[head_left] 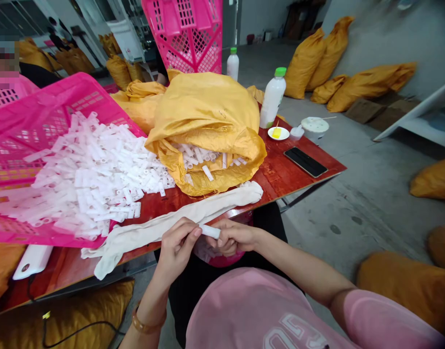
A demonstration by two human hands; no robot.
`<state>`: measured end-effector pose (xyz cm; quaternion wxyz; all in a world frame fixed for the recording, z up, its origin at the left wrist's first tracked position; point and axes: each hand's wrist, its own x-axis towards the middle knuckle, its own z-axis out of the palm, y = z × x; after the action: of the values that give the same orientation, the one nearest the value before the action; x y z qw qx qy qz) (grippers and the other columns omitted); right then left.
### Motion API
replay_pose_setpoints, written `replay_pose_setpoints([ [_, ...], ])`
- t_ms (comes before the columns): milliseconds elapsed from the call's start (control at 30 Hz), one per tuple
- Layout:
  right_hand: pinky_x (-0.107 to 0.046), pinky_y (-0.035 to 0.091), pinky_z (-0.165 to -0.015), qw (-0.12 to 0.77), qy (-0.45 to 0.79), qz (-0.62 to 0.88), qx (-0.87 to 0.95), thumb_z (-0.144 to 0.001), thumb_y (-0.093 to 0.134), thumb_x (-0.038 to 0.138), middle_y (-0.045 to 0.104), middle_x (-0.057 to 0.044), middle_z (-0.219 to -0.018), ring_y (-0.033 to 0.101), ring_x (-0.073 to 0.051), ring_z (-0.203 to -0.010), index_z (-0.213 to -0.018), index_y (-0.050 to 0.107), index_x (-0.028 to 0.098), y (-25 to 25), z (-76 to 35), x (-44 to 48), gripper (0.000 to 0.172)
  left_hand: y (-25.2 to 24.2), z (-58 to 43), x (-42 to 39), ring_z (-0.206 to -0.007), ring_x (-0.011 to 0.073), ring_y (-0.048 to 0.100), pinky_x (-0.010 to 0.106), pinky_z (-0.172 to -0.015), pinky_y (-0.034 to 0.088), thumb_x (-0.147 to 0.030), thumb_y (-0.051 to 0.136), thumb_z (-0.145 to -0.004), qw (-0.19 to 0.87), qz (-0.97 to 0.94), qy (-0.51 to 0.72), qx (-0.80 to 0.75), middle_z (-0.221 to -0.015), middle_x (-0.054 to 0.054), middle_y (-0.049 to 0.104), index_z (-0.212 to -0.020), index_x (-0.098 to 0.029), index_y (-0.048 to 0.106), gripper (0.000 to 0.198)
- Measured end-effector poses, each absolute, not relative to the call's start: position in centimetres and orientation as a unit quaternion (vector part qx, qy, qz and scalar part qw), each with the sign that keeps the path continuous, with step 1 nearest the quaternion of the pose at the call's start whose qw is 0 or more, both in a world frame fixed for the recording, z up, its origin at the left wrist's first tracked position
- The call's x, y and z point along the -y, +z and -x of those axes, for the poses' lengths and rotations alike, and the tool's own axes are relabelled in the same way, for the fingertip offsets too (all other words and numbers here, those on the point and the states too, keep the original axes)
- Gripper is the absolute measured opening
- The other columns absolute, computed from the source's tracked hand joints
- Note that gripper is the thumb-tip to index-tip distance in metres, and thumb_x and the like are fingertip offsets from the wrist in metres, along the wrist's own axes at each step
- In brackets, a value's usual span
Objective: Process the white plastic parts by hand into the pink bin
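Note:
Over my lap, both hands are closed on one short white plastic tube (209, 231). My left hand (176, 246) pinches its left end between thumb and fingers. Curled fingers of my right hand (234, 237) hold the other end. Beyond them, a rolled white cloth (193, 212) lies along the table edge. A tipped pink basket (80, 87) at the left spills a heap of similar white tubes (99, 169). An orange woven sack (207, 106) lies with its mouth towards me, more tubes inside. Beneath my hands, a pink container (225, 261) is partly hidden.
On the red table (276, 169), a phone (305, 161), a small dish (279, 137), a lidded cup (314, 127) and a white bottle (272, 99) stand at the right. Full sacks (305, 63) line the floor. A person (4, 72) sits at far left.

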<state>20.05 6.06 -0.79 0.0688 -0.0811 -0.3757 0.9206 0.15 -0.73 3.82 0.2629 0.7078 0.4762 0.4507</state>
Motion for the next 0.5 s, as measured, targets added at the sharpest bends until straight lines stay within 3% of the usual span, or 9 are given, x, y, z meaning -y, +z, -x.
replay_pose_setpoints([
  [100, -0.016, 0.016, -0.037, 0.044, 0.928, 0.067, 0.364, -0.073, 0.059, 0.018, 0.026, 0.015, -0.047, 0.011, -0.005, -0.039, -0.083, 0.054, 0.019, -1.2, -19.9, -5.8, 0.011, 3.2, 0.1, 0.7, -0.071, 0.0129, 0.055, 0.025, -0.067, 0.043, -0.015, 0.058, -0.097, 0.271, -0.718, 0.447, -0.459, -0.076, 0.0, 0.059, -0.083, -0.018, 0.065, 0.017],
  [167, -0.017, 0.019, -0.039, 0.091, 0.894, 0.117, 0.422, -0.075, 0.056, 0.019, 0.028, 0.013, -0.049, 0.015, -0.006, -0.039, -0.083, 0.053, 0.019, -1.3, -19.7, -5.3, 0.009, 2.7, 0.1, 0.6, -0.068, 0.0126, 0.053, 0.025, -0.065, 0.041, -0.018, 0.055, -0.1, 0.277, -0.711, 0.435, -0.477, -0.074, 0.0, 0.056, -0.08, -0.018, 0.063, 0.021],
  [300, -0.022, 0.039, -0.062, 0.254, 0.655, 0.249, 0.667, -0.083, 0.056, 0.016, 0.055, 0.003, -0.073, 0.049, -0.012, -0.064, -0.09, 0.058, 0.017, -1.2, -19.7, -4.6, 0.007, 1.6, -0.2, 1.1, -0.07, 0.0132, 0.051, 0.025, -0.066, 0.04, -0.022, 0.048, -0.103, 0.297, -0.704, 0.382, -0.52, -0.077, 0.0, 0.054, -0.085, -0.018, 0.06, 0.023],
  [367, -0.025, 0.042, -0.073, 0.248, 0.581, 0.241, 0.736, -0.091, 0.056, 0.021, 0.06, 0.0, -0.087, 0.055, -0.015, -0.078, -0.097, 0.059, 0.017, -1.0, -20.0, -4.7, 0.008, 1.2, -0.3, 1.5, -0.071, 0.0133, 0.049, 0.025, -0.066, 0.04, -0.024, 0.051, -0.102, 0.299, -0.718, 0.358, -0.517, -0.08, 0.0, 0.052, -0.092, -0.019, 0.058, 0.013],
  [500, -0.026, 0.042, -0.078, 0.182, 0.519, 0.189, 0.814, -0.104, 0.042, 0.028, 0.062, -0.004, -0.094, 0.055, -0.016, -0.084, -0.105, 0.06, 0.016, 0.0, -20.8, -5.8, 0.021, 1.0, -0.3, 2.1, -0.072, 0.0133, 0.048, 0.025, -0.068, 0.04, -0.023, 0.051, -0.102, 0.306, -0.745, 0.316, -0.501, -0.08, -0.001, 0.05, -0.098, -0.02, 0.056, 0.008],
])
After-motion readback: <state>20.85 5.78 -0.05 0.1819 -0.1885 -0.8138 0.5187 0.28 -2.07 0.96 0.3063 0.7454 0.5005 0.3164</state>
